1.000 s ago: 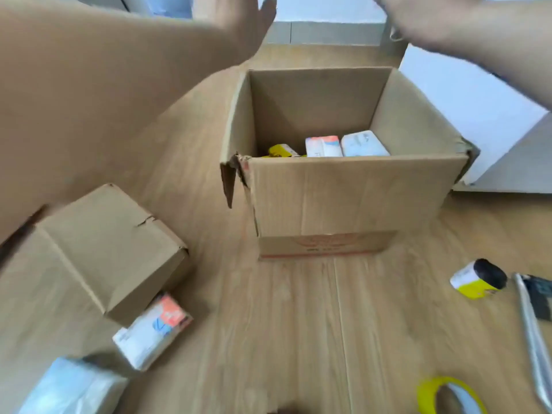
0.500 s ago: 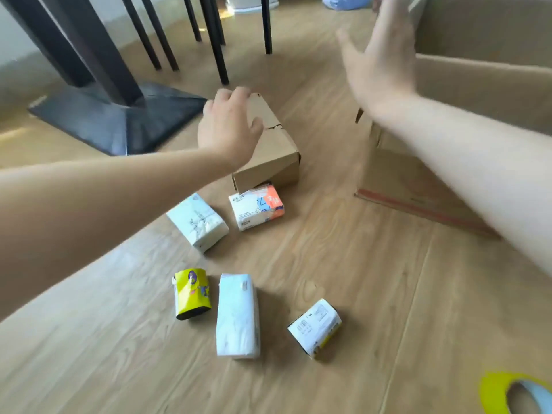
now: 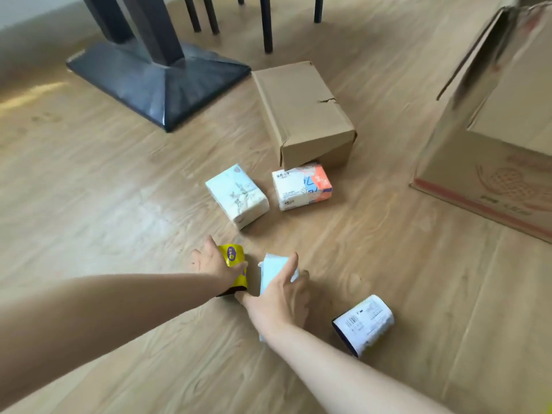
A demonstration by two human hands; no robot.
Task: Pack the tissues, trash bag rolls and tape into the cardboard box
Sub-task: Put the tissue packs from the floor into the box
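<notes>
While both hands are working low on the wooden floor [image 3: 89, 180], the left hand [image 3: 213, 262] is wrapping around a yellow trash bag roll [image 3: 234, 264], fingers curled on its far side, and the right hand [image 3: 279, 297] is closing over a pale blue tissue pack [image 3: 273, 268] just beside it; whether either is gripping fully cannot be told. The pack's long axis is running away from the person, roughly along the right forearm. The large cardboard box [image 3: 490, 162] is standing well apart, ahead and to the right of the right hand, so that hand is the nearer one for the carry. Its inside is not showing from here. Ahead of both hands, a white tissue pack [image 3: 237, 195] and an orange-and-white tissue pack [image 3: 301, 186] are lying side by side, the latter touching a small closed carton [image 3: 301, 115]. A white-labelled roll [image 3: 363, 324] is lying just right of the right wrist. No tape is showing.
</notes>
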